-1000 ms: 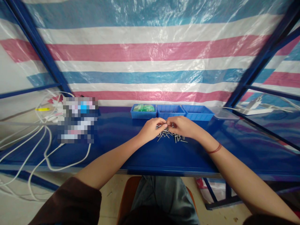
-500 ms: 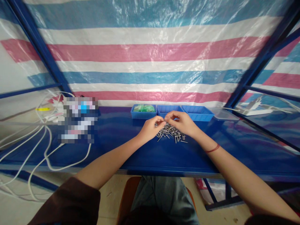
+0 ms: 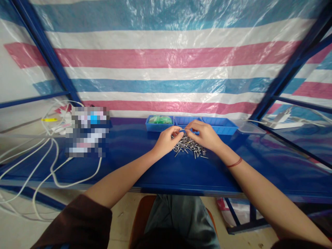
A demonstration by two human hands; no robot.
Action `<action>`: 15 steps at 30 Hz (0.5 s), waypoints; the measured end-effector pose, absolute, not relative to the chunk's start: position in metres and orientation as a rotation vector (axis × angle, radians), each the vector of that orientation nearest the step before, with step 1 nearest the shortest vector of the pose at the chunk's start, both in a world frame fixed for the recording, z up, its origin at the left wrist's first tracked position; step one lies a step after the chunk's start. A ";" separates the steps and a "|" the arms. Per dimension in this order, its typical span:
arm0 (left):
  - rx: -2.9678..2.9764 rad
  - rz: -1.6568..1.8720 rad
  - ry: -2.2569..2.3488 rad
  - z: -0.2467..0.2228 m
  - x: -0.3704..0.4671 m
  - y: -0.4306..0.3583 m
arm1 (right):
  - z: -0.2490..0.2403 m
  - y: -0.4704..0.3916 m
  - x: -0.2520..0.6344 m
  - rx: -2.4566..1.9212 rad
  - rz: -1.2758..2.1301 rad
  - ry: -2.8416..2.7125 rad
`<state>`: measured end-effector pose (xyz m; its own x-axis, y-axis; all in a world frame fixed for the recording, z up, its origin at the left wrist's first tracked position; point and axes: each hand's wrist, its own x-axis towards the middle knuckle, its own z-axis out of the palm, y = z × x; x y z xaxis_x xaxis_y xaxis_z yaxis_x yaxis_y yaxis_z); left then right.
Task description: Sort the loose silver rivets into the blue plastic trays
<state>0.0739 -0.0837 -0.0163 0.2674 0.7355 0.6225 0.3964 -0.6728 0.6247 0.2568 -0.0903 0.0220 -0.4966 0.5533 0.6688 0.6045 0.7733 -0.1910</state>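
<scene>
A small thin metal piece (image 3: 182,129) spans the gap between my fingertips. My left hand (image 3: 168,139) pinches its left end, and my right hand (image 3: 203,134) pinches its right end. Beneath and just in front of both hands lies a pile of small silvery metal pieces (image 3: 190,147) on the blue table (image 3: 160,173). Behind the hands stand a blue bin with green items (image 3: 160,120), a middle blue bin (image 3: 181,120) partly hidden by my right hand, and a right blue bin (image 3: 220,125).
White cables (image 3: 53,162) run over the table's left side beside a pixelated patch. A clear plastic lid (image 3: 250,127) lies right of the bins. Blue frame posts (image 3: 280,76) and a striped plastic sheet (image 3: 166,57) stand behind.
My fingertips have moved slightly apart, and the thin metal piece now shows between them. My right hand has shifted a little to the right.
</scene>
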 end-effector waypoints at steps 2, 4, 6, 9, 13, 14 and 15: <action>2.199 1.349 1.028 -0.018 0.074 -0.082 | 0.019 -0.080 0.261 -0.955 -0.174 -2.142; 2.220 1.313 1.043 -0.020 0.074 -0.081 | 0.015 -0.068 0.266 -1.079 -0.281 -2.042; 2.255 1.280 1.060 -0.021 0.074 -0.080 | 0.010 -0.057 0.270 -1.219 -0.370 -1.951; 2.322 1.215 1.083 -0.021 0.072 -0.081 | 0.003 -0.047 0.274 -1.455 -0.454 -1.888; 2.477 1.054 1.193 -0.022 0.071 -0.082 | 0.003 -0.049 0.276 -1.576 -0.474 -1.880; 2.520 1.007 1.230 -0.022 0.070 -0.083 | 0.006 -0.052 0.277 -1.538 -0.450 -1.894; 2.559 0.963 1.259 -0.022 0.070 -0.084 | 0.009 -0.056 0.278 -1.479 -0.403 -1.935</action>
<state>0.0699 -0.0836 -0.0221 0.4480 0.7497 0.4870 0.6660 -0.6433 0.3776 0.2777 -0.0563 0.0093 -0.1422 0.7352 0.6628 0.9386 0.3129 -0.1456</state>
